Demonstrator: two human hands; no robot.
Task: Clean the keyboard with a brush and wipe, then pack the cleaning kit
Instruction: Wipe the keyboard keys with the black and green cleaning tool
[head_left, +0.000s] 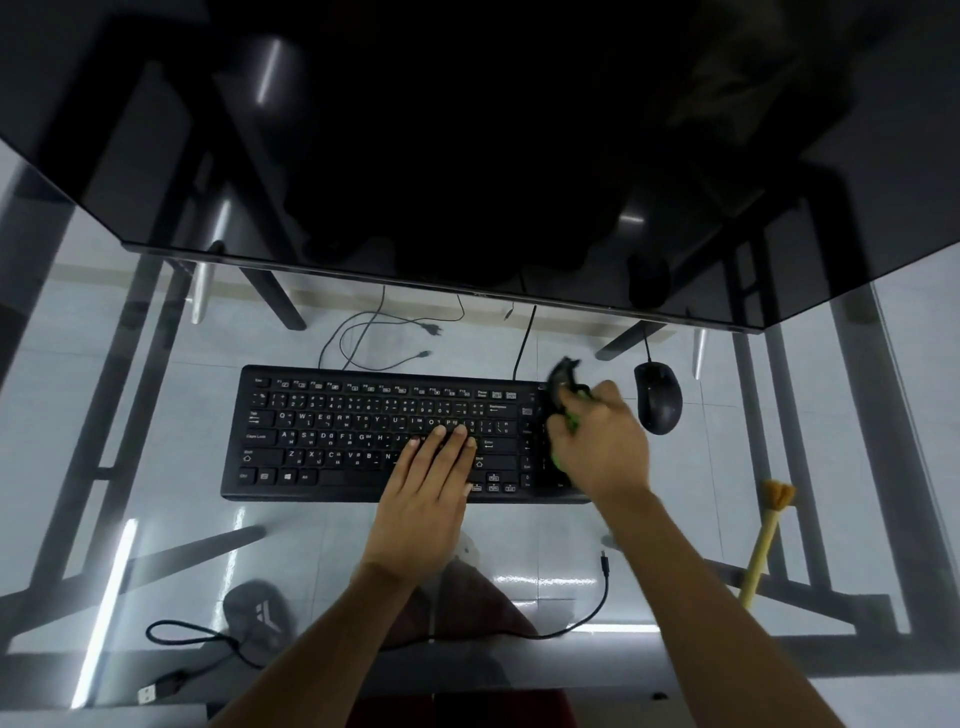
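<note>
Forearms fill the near edge of the view, w/ a loose black cable (605, 587) lying on the glass desk (156, 395) between them. Left hand (426, 499) is laid flat on the keyboard (363, 431), fingers (441, 441) pressed together over the right-centre keys, apparently to steady it. Right hand (602, 441) is closed around a dark-and-green item (566, 389), prob. the wipe or a cleaning tool; it is blurred, so exactly what it is can't be told. It is held over the keyboard's right end, approx. the numpad area. Yellow brush (763, 540) is seen lying on the desk, well apart to the right, untouched. Mouse (658, 397) sits just beside the right hand.

Step in hand is judged to be the wiping stage, w/ packing not yet begun. Next, strokes across the remaining keys would be called for, w/ the board held down, and the mouse should be avoided.
</note>
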